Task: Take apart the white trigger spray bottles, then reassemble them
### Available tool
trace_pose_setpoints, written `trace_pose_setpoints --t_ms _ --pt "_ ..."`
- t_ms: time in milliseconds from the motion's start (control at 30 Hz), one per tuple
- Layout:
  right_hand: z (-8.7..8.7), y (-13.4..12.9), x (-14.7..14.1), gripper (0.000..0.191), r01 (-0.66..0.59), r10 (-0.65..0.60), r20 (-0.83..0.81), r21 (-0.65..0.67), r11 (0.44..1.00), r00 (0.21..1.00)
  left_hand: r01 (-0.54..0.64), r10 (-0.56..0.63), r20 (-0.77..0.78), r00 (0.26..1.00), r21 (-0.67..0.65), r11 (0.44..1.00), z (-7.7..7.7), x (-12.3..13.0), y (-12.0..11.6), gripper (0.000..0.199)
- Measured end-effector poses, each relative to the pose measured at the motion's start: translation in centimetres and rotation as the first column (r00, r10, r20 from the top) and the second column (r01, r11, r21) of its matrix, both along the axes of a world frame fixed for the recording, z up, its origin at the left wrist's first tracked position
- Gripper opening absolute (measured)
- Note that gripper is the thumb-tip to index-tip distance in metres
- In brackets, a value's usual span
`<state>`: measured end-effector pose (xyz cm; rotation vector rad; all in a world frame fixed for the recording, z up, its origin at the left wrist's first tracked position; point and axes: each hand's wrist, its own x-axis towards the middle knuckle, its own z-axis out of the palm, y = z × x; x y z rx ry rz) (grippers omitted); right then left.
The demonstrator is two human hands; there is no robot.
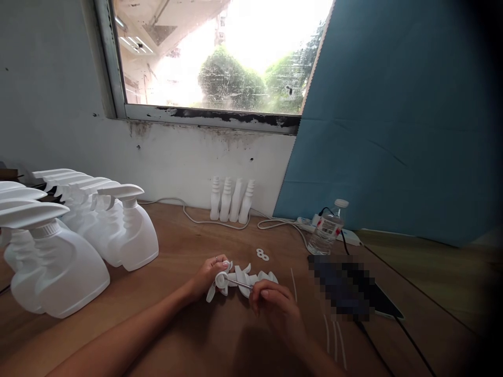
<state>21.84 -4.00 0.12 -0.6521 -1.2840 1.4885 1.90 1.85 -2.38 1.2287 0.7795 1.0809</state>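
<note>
Two bare hands are at work: the left hand [210,275] closes its curled fingers around one white spray head [221,280], thumb on top, its forearm reaching in from the lower left, while the right hand [273,301] pinches one thin metal tool [239,284] between thumb and bent forefinger, its forearm slanting in from the lower right. The tool points left at the round end of the held spray head; whether its tip touches or enters, I cannot tell. More white spray parts [243,280] lie between the two hands, overlapping too much to count. Just beyond the grip, toward the wall, lie small flat white rings [266,257], apparently three. Four thin white tubes lie to the right of the grip, one [294,285] near the right hand and three [335,340] nearer the person. Farther beyond the grip, four slim white bottles [236,201] stand in a row against the wall; right of them is one clear bottle [324,233]. Left of the grip, white trigger bottles [70,269] stand in overlapping rows, their full number hidden.
</note>
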Motion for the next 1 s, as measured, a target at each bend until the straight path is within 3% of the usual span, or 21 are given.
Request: trace_pose_setpoints --t_ms 100,367,567,767,900,1000 --pt "-0.3 0.1 -0.2 0.021 -0.021 0.015 -0.070 -0.081 0.996 0.997 0.006 -0.006 0.002 1.000 -0.009 1.000 0.0 0.0 0.0 0.041" --pt "-0.4 0.0 -0.7 0.019 -0.094 0.080 -0.110 -0.136 0.986 0.991 -0.027 0.027 0.008 1.000 0.008 1.000 -0.3 0.1 0.1 0.043" --pt "0.4 0.1 -0.6 0.019 -0.130 0.098 -0.163 -0.195 0.972 0.982 -0.148 0.146 0.031 0.989 0.053 0.988 0.4 -0.4 -0.3 0.039" --pt "1.5 2.0 3.1 0.019 0.214 -0.237 -0.151 -0.156 0.964 0.960 -0.328 0.328 0.020 0.945 0.108 0.939 0.6 -2.1 0.7 0.036" --pt "1.0 3.8 5.6 0.018 0.509 -0.512 -0.014 -0.083 0.857 0.859 -0.408 0.422 -0.041 0.906 0.187 0.894 0.0 -2.9 1.7 0.035" --pt "0.3 4.8 6.5 0.024 0.574 -0.557 0.164 -0.083 0.815 0.814 -0.431 0.465 -0.097 0.880 0.251 0.867 -0.4 -3.2 2.1 0.034"
